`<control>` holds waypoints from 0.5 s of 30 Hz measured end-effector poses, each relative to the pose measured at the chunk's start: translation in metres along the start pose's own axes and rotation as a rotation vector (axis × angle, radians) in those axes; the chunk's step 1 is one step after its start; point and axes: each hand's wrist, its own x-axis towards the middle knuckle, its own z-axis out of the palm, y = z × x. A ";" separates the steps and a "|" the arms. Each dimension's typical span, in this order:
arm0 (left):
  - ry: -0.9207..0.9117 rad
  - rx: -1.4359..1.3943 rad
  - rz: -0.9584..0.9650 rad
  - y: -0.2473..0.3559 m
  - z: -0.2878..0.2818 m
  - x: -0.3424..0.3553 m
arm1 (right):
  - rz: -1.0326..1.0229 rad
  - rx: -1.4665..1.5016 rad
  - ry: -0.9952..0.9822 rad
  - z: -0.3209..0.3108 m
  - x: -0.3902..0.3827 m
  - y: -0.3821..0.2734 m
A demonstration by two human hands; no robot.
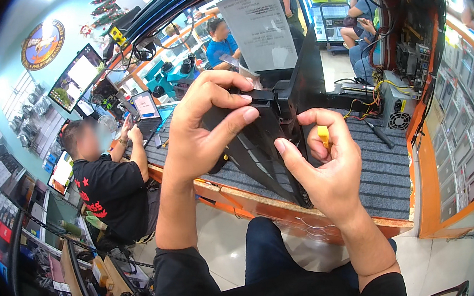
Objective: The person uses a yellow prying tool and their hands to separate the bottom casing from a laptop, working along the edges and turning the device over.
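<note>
A black device (256,153) with flat panels stands on edge at the front of the bench, angled toward me. It looks like a partly unfolded laptop, but I cannot be sure of its kind. My left hand (205,119) arches over its upper part, with thumb and fingers closing on the top corner. On the other side, my right hand (331,164) has thumb and forefinger against the device's edge. A small yellow piece (323,133), perhaps a tool's handle, sticks out from the curled fingers of that hand. The panels hide whatever lies between them.
The bench has a grey ribbed mat (376,182). A black-handled tool (380,134) lies right, near a power supply unit (398,111) with yellow wires. Left, a co-worker (111,184) sits by a laptop (146,106). A teal microscope (174,76) and hanging paper (259,30) are behind.
</note>
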 end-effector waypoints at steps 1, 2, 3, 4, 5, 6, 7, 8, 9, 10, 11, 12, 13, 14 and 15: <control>0.005 -0.002 0.002 -0.001 -0.003 0.002 | -0.001 -0.027 -0.001 0.000 -0.001 -0.001; -0.037 -0.052 -0.006 -0.002 -0.005 0.005 | -0.003 -0.043 -0.003 0.000 -0.001 -0.002; -0.079 -0.101 -0.013 -0.002 -0.008 0.009 | -0.006 -0.059 -0.005 0.000 -0.001 -0.002; -0.103 -0.120 -0.001 -0.003 -0.009 0.013 | 0.001 -0.041 0.000 0.001 -0.001 -0.002; -0.101 -0.125 0.001 -0.004 -0.010 0.015 | 0.005 -0.034 0.002 0.001 -0.001 -0.001; -0.121 -0.113 0.016 -0.005 -0.009 0.018 | 0.008 -0.028 0.005 0.000 -0.001 0.000; -0.144 -0.096 0.030 -0.004 -0.010 0.020 | 0.009 -0.038 0.005 0.000 0.000 0.000; -0.145 -0.095 0.031 -0.004 -0.010 0.021 | 0.009 -0.043 0.005 -0.001 0.000 0.000; -0.132 -0.107 0.019 -0.003 -0.011 0.021 | 0.008 -0.048 0.005 -0.001 0.000 -0.001; -0.122 -0.125 0.003 -0.004 -0.009 0.021 | 0.041 -0.074 0.001 -0.002 -0.001 0.000; -0.124 -0.129 0.001 -0.004 -0.008 0.022 | 0.061 -0.088 0.000 -0.002 -0.002 0.002; -0.159 -0.068 -0.005 -0.002 -0.008 0.023 | 0.079 -0.103 -0.001 -0.003 -0.002 0.004; -0.193 -0.004 -0.010 0.000 -0.008 0.025 | 0.030 -0.135 0.014 -0.002 -0.002 0.005; -0.238 0.025 0.025 -0.005 -0.008 0.024 | 0.006 -0.151 0.023 -0.001 -0.002 0.005; -0.240 0.023 0.026 -0.005 -0.008 0.024 | -0.018 -0.168 0.031 0.000 -0.002 0.005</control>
